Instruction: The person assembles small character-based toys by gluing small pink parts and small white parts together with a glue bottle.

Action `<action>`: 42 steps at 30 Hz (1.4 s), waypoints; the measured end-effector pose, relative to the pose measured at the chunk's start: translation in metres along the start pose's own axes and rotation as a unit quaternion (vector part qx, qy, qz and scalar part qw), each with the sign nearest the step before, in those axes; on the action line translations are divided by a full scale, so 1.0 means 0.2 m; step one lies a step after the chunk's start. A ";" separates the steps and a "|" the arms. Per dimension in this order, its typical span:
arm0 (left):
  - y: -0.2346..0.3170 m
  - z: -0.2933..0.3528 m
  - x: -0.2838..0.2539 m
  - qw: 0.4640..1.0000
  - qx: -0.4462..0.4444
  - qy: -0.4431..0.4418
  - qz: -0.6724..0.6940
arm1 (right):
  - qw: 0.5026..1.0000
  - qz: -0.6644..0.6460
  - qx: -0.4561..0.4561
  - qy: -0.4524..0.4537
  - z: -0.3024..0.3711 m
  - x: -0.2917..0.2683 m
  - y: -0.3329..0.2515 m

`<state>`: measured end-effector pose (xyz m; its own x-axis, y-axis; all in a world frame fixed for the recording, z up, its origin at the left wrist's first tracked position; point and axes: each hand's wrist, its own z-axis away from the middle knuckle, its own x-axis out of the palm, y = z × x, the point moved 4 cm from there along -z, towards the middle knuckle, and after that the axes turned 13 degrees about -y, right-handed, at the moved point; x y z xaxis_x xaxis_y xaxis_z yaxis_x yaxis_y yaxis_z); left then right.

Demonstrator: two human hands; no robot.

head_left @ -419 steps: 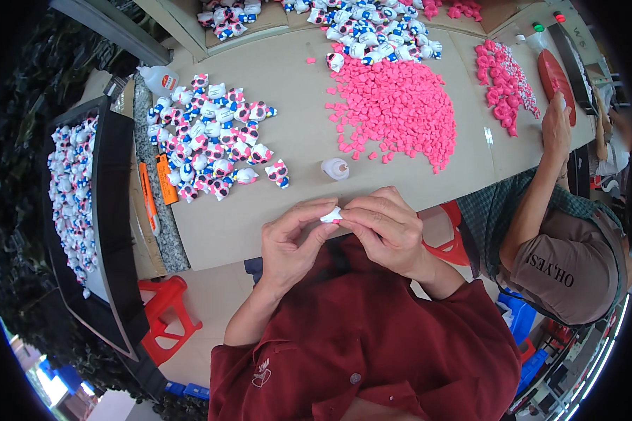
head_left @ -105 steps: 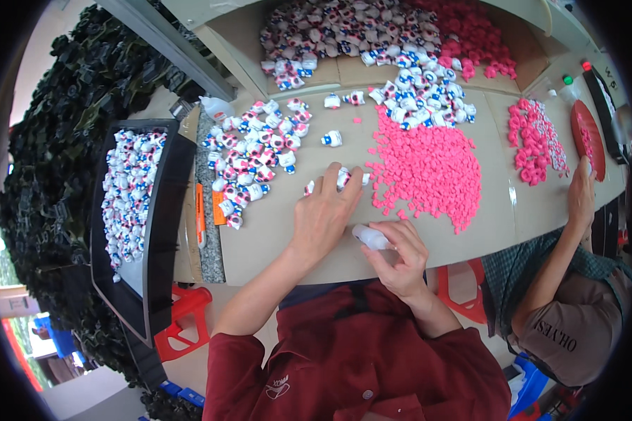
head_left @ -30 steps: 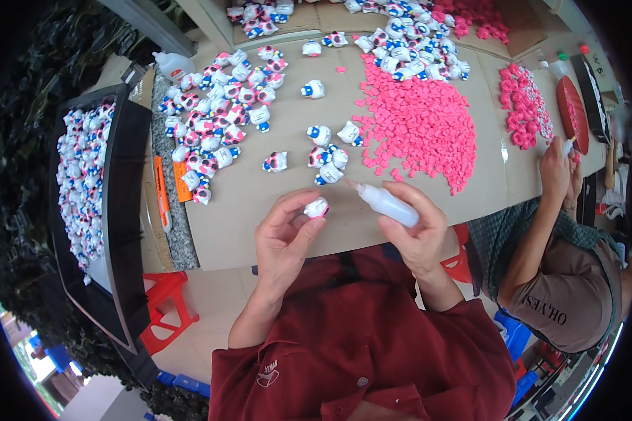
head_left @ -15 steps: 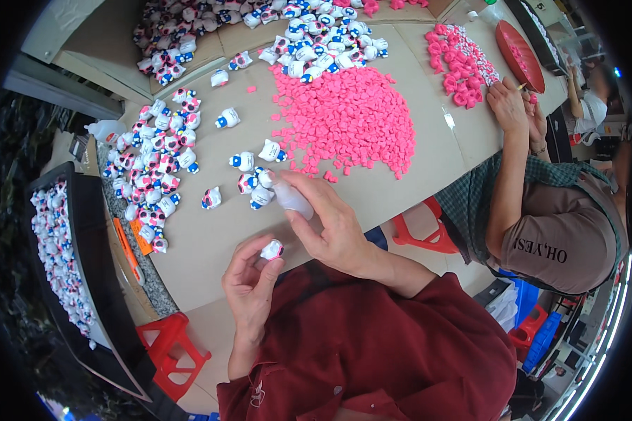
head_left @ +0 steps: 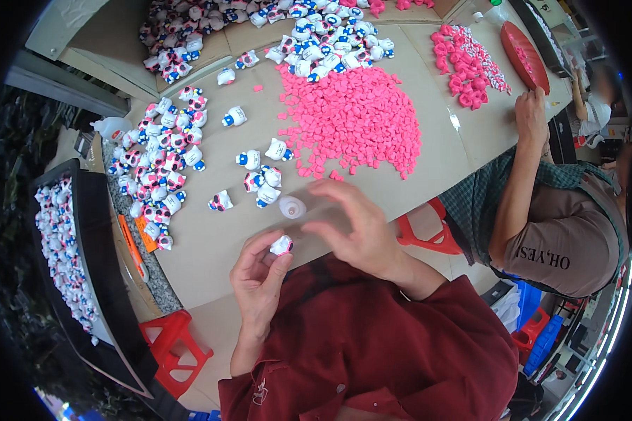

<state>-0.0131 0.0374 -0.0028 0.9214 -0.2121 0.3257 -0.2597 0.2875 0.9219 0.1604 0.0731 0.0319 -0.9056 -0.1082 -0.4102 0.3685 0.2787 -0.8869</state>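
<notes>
Between the thumb and fingers of my left hand is a small white and pink toy figure. My right hand is slightly blurred, with its thumb and fingers apart and nothing between them. Just left of those fingers a small translucent bottle stands on the table. Beyond it lie a few white, blue and pink figures. A wide heap of small pink pieces spreads over the table farther off.
Many finished-looking figures cluster at the left, near an orange cutter and a black tray of figures. More figures pile up at the back. At the right a co-worker's arm reaches toward a red bowl.
My right hand has let go of the bottle, which now stands on the table, and has moved right with its fingers spread. My left hand still holds the figure.
</notes>
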 end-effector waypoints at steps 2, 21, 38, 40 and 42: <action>-0.01 0.01 -0.01 1.000 0.006 -0.003 -0.005 | 0.993 0.116 0.000 0.005 0.02 -0.09 0.03; -0.01 -0.04 0.08 0.976 0.153 0.039 -0.152 | 0.983 0.169 -0.047 -0.046 0.03 -0.03 -0.07; 0.00 -0.05 0.07 0.979 0.115 -0.037 -0.165 | 0.976 -0.129 0.083 -0.152 0.01 -0.02 0.04; 0.01 -0.05 0.07 0.977 0.117 -0.033 -0.177 | 0.981 -0.111 0.061 -0.147 0.00 -0.02 0.05; 0.02 -0.06 0.07 0.974 0.118 -0.027 -0.189 | 0.984 -0.094 0.038 -0.143 0.00 -0.02 0.04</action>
<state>0.0026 0.0455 0.0024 0.9493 -0.3114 -0.0428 0.0310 -0.0428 0.9986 0.1672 0.0758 0.0264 -0.8669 -0.4186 -0.2706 0.2247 0.1565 -0.9618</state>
